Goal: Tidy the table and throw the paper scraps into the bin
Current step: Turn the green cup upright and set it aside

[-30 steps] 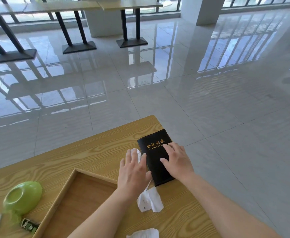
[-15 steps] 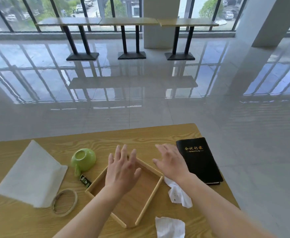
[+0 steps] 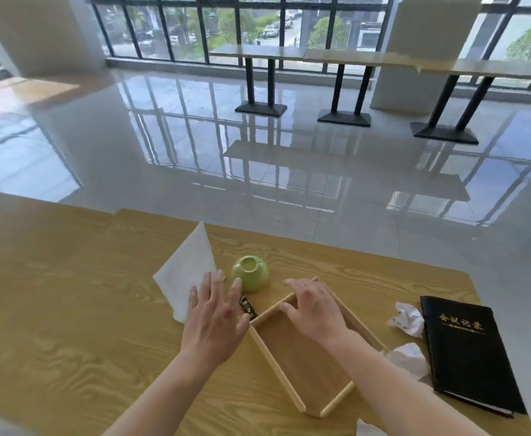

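A shallow wooden tray (image 3: 308, 369) lies on the wooden table (image 3: 69, 309). My right hand (image 3: 314, 309) rests over the tray's far end, fingers spread, holding nothing. My left hand (image 3: 215, 319) hovers open just left of the tray, above a small dark packet (image 3: 247, 307). Two crumpled paper scraps (image 3: 407, 319) (image 3: 410, 360) lie right of the tray beside a black notebook (image 3: 468, 350). A third scrap (image 3: 368, 429) shows at the bottom edge. No bin is in view.
An upturned green bowl (image 3: 251, 273) sits just beyond my left hand, next to a white folded cloth (image 3: 188, 272). The table's far edge runs behind them. Beyond it are a glossy tiled floor and black-legged tables (image 3: 342, 89) by the windows.
My view swung left. Both hands left the notebook and moved left: the right now over the tray's far end, the left beside the bowl and cloth.
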Demonstrator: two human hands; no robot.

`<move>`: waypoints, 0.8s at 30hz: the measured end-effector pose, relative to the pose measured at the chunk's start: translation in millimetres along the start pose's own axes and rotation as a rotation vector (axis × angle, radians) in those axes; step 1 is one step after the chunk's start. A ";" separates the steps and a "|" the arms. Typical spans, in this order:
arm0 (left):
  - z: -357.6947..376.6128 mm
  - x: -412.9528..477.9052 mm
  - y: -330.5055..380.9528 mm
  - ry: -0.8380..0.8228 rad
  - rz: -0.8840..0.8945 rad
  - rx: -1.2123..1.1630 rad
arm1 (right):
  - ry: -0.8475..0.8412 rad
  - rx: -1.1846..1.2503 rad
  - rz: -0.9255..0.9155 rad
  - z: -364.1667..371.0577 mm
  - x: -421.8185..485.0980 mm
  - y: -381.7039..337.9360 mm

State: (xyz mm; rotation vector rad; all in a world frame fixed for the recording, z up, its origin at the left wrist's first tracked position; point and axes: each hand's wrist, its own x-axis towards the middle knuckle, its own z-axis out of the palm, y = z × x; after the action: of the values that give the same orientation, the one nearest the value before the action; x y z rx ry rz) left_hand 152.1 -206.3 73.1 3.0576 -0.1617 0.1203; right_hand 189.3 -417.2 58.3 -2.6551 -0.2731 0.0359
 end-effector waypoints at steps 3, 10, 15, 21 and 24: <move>-3.2 -16.4 -24.4 0.029 -0.046 -0.017 | -0.054 0.014 -0.045 18.4 4.7 -21.4; 9.1 -43.6 -79.4 -0.024 -0.083 -0.032 | -0.110 -0.028 -0.024 52.1 13.9 -60.4; 21.4 -55.2 -119.9 -0.058 -0.011 -0.070 | -0.131 -0.025 0.082 76.1 17.7 -87.4; 48.4 -59.8 -161.1 -0.139 0.099 -0.128 | -0.158 -0.051 0.236 102.7 18.8 -108.6; 58.1 -59.5 -167.0 -0.194 0.124 -0.154 | -0.185 -0.050 0.304 108.8 17.1 -111.3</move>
State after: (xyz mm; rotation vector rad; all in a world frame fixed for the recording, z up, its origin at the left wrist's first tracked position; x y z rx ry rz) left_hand 115.5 -39.3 -1.7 2.8993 -0.3548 -0.1737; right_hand 177.4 -268.0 12.4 -2.7221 0.0737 0.3780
